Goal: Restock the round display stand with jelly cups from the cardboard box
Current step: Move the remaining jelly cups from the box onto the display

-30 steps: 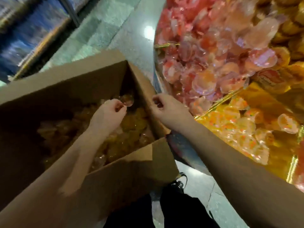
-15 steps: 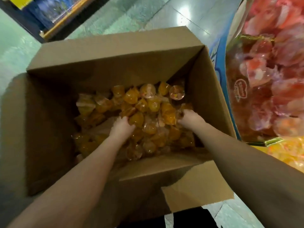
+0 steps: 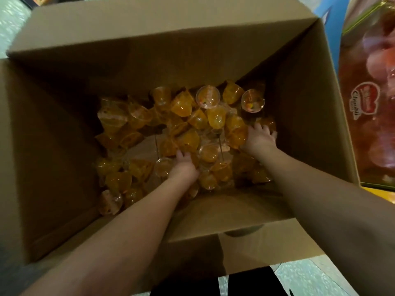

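Head view: both hands down in one open cardboard box (image 3: 299, 107) of orange jelly cups (image 3: 183, 124).

One box, flaps open; cups in a loose pile on its bottom, several dozen (too jumbled to count exactly), two lying lid-up at the far side. Left hand (image 3: 183, 168) rests on cups mid-pile, fingers reaching forward, grip hidden, cannot tell. Right hand (image 3: 259, 138) by the right wall, fingers spread over cups, nothing clamped. Display stand (image 3: 372, 103) with reddish cups just beside the box at right.
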`<action>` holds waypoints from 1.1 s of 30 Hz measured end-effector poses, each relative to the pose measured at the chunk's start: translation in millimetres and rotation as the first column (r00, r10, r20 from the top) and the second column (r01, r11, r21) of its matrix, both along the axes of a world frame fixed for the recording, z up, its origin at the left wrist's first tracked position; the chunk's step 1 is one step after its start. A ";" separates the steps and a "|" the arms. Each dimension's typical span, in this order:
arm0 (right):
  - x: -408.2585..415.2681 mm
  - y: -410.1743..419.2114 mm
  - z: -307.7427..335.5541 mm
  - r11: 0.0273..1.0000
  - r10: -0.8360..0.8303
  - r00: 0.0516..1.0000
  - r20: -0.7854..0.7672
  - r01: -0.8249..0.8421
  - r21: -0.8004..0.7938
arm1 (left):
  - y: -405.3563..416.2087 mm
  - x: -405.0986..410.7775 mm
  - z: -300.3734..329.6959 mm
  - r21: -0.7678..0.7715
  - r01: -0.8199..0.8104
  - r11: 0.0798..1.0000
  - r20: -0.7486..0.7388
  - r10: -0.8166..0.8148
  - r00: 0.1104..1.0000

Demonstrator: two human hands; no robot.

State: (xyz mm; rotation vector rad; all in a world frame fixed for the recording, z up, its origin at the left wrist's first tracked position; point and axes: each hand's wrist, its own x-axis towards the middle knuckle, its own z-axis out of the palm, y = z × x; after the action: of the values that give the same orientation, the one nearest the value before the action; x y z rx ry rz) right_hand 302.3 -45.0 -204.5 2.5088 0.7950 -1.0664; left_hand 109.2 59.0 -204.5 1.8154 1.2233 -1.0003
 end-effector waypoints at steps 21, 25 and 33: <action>6.4 -6.4 16.8 0.999 -0.042 0.995 -0.090 0.042 -0.003 | 6.8 -16.8 67.5 -0.063 -0.503 0.862 0.234 0.503 0.832; 4.6 -26.3 58.8 0.927 -0.252 0.947 -0.199 0.295 0.230 | -5.7 -18.8 103.7 -0.357 -0.741 0.568 0.135 0.817 0.561; 12.4 -143.8 199.0 0.644 -0.423 0.868 -0.260 0.490 0.587 | -65.2 45.4 203.3 -0.651 -0.590 0.478 0.154 0.844 0.514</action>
State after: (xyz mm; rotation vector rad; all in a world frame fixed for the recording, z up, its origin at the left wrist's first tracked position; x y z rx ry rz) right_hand 314.7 -188.8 -5.5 3.4110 0.6233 -1.2367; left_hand 154.6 -6.2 -1.2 0.8042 1.1040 -0.2782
